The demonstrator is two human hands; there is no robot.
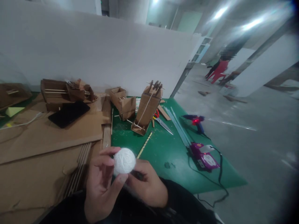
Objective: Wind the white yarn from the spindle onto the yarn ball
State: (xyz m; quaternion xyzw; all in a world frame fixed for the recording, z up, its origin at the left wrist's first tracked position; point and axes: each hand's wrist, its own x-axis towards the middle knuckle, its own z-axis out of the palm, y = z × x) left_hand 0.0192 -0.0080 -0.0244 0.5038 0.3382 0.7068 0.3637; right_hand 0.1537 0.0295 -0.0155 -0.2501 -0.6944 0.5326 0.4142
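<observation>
The left hand [102, 183] is grasping a white ball of string [125, 160] between its thumb and fingers, holding it up in front of the body at the near side of the green table [158, 174]. The right hand [151, 186] is curling in close against the ball's lower right; its fingertips are partly hidden, so I cannot tell whether they are pinching anything.

Just beyond, a yellow patterned stick [145, 144] is pointing toward a tall cardboard box [147, 107], which is leaning, with scissors [164, 126] lying beside it. A smaller cardboard piece [128, 107] is standing to its left. Cardboard sheets [51, 140] are covering the table's left side, and a black flat object [70, 113] is resting on them. To the right, a glue gun [196, 121] is lying at the table's edge, beyond a purple power strip [205, 158].
</observation>
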